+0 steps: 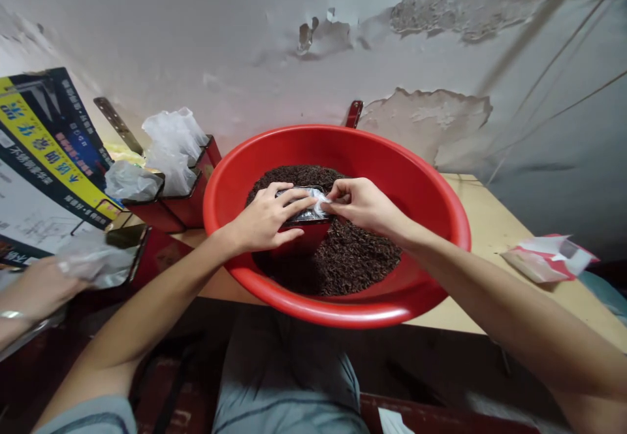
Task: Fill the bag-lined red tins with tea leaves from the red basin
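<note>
A red tin (300, 238) with a dark rim stands in dark, loose tea-like leaves (360, 257) inside a large red basin (337, 313). Clear plastic lining (314, 206) shows at the tin's top. My left hand (274, 215) lies over the tin's left side, fingers spread across the top and thumb along the near rim. Its index fingertip reaches the plastic. From the right, my right hand (365, 205) pinches the gathered plastic between thumb and fingers. How full the tin is cannot be seen.
Red tins (189, 208) with plastic bags (171, 146) sticking out stand left of the basin. Another person's hand (44, 290) touches a bagged tin there, beside a printed carton (44, 166). A red-and-white packet (548, 257) lies on the table (494, 225) at right.
</note>
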Demonstrator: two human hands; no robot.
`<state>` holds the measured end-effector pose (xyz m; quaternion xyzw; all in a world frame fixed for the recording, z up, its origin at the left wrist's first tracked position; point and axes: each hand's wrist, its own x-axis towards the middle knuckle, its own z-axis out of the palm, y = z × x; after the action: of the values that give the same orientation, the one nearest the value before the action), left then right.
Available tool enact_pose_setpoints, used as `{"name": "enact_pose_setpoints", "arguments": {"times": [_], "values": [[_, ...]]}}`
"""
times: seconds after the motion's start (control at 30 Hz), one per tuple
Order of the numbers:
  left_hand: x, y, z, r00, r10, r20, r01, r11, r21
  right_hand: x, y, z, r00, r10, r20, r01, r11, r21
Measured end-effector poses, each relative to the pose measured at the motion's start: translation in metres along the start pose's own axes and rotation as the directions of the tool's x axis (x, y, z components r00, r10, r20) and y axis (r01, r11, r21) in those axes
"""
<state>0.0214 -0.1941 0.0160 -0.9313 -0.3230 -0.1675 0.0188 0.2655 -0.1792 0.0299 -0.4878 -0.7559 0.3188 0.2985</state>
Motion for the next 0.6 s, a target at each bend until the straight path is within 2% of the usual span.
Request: {"name": "enact_pose_setpoints", "arguments": {"times": [0.07,0.1,0.17,0.23,0.3,0.4,0.47,0.53,0.6], "values": [[0.000,0.001,-0.001,1.000,-0.001,-0.004,0.001,1.000,-0.004,0.000,-0.005,-0.007,0.993,-0.120,0.007,0.120,0.981,-0.153],[0.000,0.001,-0.002,1.000,-0.001,-0.002,0.001,1.000,-0.005,0.000,-0.009,-0.012,0.983,-0.175,0.055,0.182,0.962,-0.204],[0.001,0.002,-0.005,1.000,0.004,0.014,-0.004,1.000,-0.004,0.002,-0.016,-0.022,0.945,-0.238,0.225,0.288,0.930,-0.229],[0.005,0.004,-0.009,0.999,0.012,0.039,-0.012,1.000,-0.003,0.008,-0.023,-0.031,0.897,-0.219,0.385,0.308,0.932,-0.189],[0.008,0.005,-0.011,0.998,0.022,0.063,-0.022,1.000,-0.003,0.016,-0.025,-0.035,0.885,-0.141,0.444,0.234,0.959,-0.163],[0.012,0.004,-0.011,0.997,0.026,0.067,-0.025,1.000,-0.012,0.028,-0.022,-0.029,0.908,-0.005,0.419,0.082,0.983,-0.166],[0.013,0.001,-0.010,0.998,0.028,0.048,-0.026,0.999,-0.024,0.032,-0.017,-0.022,0.925,0.031,0.379,0.028,0.989,-0.149],[0.012,-0.002,-0.009,0.999,0.026,0.038,-0.025,0.999,-0.038,0.032,-0.014,-0.015,0.947,0.000,0.323,0.046,0.990,-0.135],[0.010,-0.004,-0.009,0.998,0.013,0.056,-0.011,0.999,-0.047,0.029,-0.012,-0.012,0.957,-0.119,0.265,0.164,0.974,-0.156]]}}
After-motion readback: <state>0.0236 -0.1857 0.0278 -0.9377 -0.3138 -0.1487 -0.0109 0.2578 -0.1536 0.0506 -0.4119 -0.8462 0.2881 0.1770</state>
